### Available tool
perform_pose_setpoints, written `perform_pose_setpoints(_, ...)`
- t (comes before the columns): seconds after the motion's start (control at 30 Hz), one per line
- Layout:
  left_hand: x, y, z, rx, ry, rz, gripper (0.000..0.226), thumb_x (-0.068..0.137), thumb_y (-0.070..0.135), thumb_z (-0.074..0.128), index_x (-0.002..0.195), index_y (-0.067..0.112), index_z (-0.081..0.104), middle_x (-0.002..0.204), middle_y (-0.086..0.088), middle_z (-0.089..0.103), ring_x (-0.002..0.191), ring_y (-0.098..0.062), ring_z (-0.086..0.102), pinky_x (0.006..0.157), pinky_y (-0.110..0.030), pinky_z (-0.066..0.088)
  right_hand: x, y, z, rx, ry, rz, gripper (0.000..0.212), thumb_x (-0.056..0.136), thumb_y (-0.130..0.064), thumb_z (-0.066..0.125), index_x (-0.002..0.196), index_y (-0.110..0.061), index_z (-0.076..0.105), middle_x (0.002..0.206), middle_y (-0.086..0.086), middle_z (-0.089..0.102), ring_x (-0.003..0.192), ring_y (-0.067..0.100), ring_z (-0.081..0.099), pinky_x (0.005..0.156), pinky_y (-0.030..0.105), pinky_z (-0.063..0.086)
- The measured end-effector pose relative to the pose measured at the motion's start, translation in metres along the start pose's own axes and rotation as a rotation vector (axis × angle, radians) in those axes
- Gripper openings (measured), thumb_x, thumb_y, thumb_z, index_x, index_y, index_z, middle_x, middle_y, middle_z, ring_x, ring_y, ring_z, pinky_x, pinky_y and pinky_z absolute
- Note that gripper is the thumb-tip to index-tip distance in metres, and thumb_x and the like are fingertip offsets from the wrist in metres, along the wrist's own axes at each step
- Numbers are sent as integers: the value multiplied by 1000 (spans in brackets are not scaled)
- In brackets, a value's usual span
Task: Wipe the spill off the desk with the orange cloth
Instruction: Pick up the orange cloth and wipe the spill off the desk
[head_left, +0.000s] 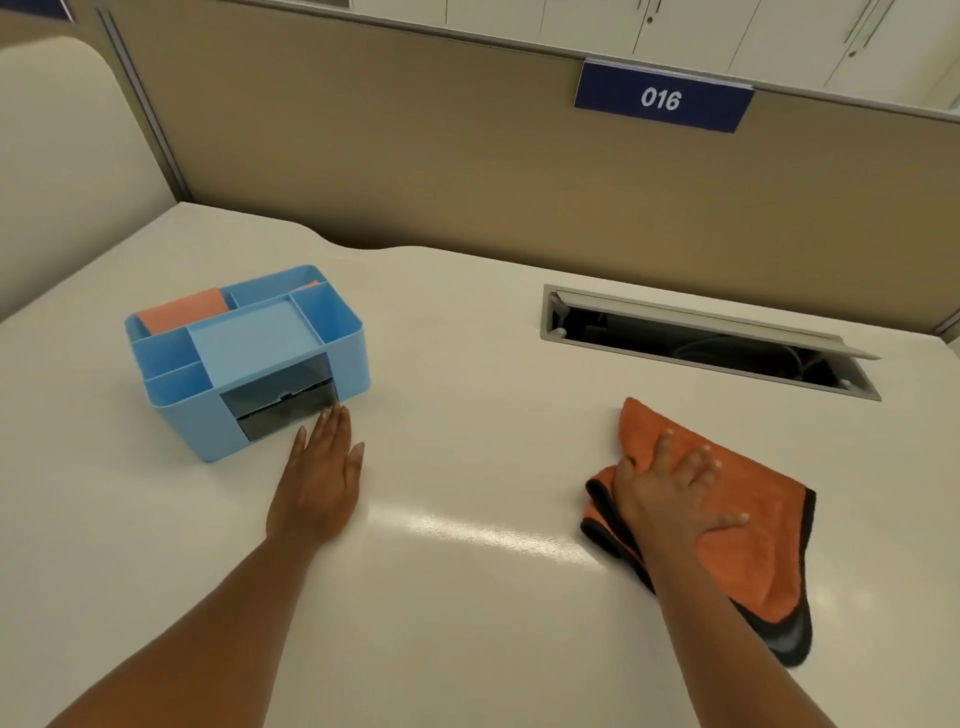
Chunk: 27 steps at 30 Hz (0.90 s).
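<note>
An orange cloth (748, 519) with a black edge lies folded on the white desk (467, 597) at the right. My right hand (670, 493) presses flat on it with fingers spread. My left hand (322, 483) rests palm down on the bare desk at the left, fingers together, its fingertips just short of a blue organiser. A glossy streak (498, 535) shows on the desk between the two hands; whether it is liquid or only a reflection I cannot tell.
A blue desk organiser (249, 353) with compartments and a dark drawer stands at the left, an orange pad in its back slot. An open cable hatch (711, 343) is set into the desk behind the cloth. A tan partition (467, 171) with a "016" sign closes the back.
</note>
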<state>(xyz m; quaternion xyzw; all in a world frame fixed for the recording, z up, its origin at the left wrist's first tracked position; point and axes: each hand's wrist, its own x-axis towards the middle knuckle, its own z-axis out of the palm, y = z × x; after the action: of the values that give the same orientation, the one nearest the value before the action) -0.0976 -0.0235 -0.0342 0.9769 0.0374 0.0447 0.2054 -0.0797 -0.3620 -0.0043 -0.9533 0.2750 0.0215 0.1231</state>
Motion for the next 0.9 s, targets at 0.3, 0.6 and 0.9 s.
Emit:
perform_pose_setpoints(0.3,1,1,-1,6,18,-10,52,98,27,20,145,10,5,157,-5,9,144,-12,5,117,-29,-3,51,-96,17,-44,-48,-303,53,97,-35,19,146,-23,2,158,1,-2,145,23,-7,110,66,-4)
perform_pose_setpoints(0.6,0,3,-4,-70,37,-7,50,98,27,20,145,12,10,156,-5,14,144,-14,9,117,-27,0,-53,-183,60,-50,-120,-804,56,94,-36,21,146,-25,3,158,-4,0,145,19,-7,109,62,-10)
perform_pose_setpoints(0.9,-1,4,-35,244,419,-108,61,92,25,31,144,7,5,156,-15,10,144,-28,6,113,-44,-6,-75,-172,64,-25,-88,-856,55,94,-42,21,145,-29,5,157,-6,6,145,20,-4,110,58,-12)
